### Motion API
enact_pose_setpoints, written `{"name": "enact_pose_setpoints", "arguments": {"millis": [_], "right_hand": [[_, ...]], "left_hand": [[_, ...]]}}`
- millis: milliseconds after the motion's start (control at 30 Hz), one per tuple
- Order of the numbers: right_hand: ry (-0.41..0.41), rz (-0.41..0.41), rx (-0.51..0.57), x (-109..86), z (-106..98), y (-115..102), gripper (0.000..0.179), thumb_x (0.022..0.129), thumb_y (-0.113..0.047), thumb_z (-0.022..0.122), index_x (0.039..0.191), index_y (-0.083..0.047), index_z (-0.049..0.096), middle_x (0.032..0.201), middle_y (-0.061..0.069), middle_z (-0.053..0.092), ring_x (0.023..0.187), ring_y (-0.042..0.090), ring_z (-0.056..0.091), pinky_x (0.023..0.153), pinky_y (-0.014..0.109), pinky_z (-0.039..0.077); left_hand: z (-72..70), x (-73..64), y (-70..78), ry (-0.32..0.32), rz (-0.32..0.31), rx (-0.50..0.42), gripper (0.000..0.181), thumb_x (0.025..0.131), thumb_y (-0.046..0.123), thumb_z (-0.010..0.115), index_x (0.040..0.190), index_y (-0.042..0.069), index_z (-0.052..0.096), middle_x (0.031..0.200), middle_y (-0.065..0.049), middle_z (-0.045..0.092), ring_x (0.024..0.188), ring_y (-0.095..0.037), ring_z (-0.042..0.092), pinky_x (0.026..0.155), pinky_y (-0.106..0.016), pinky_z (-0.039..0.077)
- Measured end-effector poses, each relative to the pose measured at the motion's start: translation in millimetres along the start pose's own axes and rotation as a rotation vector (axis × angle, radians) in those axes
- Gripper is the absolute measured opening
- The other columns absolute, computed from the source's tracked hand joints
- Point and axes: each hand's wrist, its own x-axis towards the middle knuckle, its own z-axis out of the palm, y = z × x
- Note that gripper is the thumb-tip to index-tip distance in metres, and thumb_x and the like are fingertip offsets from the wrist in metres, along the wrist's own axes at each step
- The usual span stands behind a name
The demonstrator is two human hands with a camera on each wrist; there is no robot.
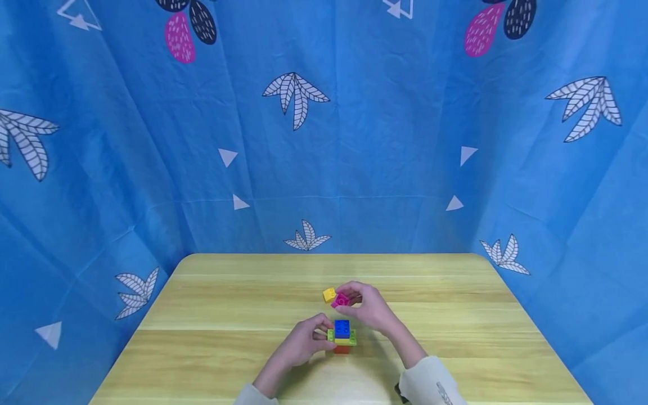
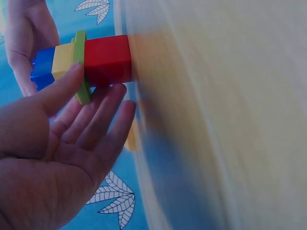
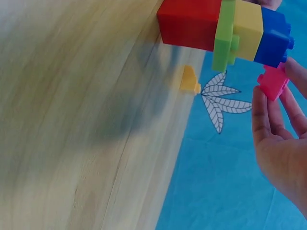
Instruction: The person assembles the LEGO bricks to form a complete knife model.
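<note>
A small tower of toy building blocks stands on the table: a red block (image 2: 108, 60) at the bottom, then a flat green piece (image 3: 223, 36), a yellow block (image 3: 248, 31) and a blue block (image 1: 342, 327) on top. My left hand (image 1: 300, 341) holds the tower from its left side, with the thumb on the green piece and the fingers behind. Just above and beyond the tower, my right hand (image 1: 373, 308) pinches a pink building block (image 3: 274, 82) between thumb and fingers. In the right wrist view the pink block is close to the blue one.
A loose yellow-orange block (image 1: 329, 295) lies on the wooden table (image 1: 228, 304) behind the tower, left of the pink block. Blue patterned cloth (image 1: 354, 140) hangs behind the table and along both sides. A small dark object (image 1: 401, 392) shows beside the right sleeve.
</note>
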Motion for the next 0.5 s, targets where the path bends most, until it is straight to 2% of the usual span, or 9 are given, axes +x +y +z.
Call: {"name": "enact_pose_setpoints", "arguments": {"millis": [500], "right_hand": [[0.01,-0.026,0.116,-13.3,1,-8,0.035,0.09,-0.015,0.082,0.12,-0.006,0.067,0.107,0.006,0.072,0.099,0.02,0.068,0.09,0.028,0.06]], "left_hand": [[1.3,2.2,-0.7,-0.002,-0.027,-0.012,0.025,0.091,0.011,0.079,0.111,0.012,0.064,0.118,-0.007,0.069,0.106,-0.031,0.072,0.091,-0.045,0.063]]}}
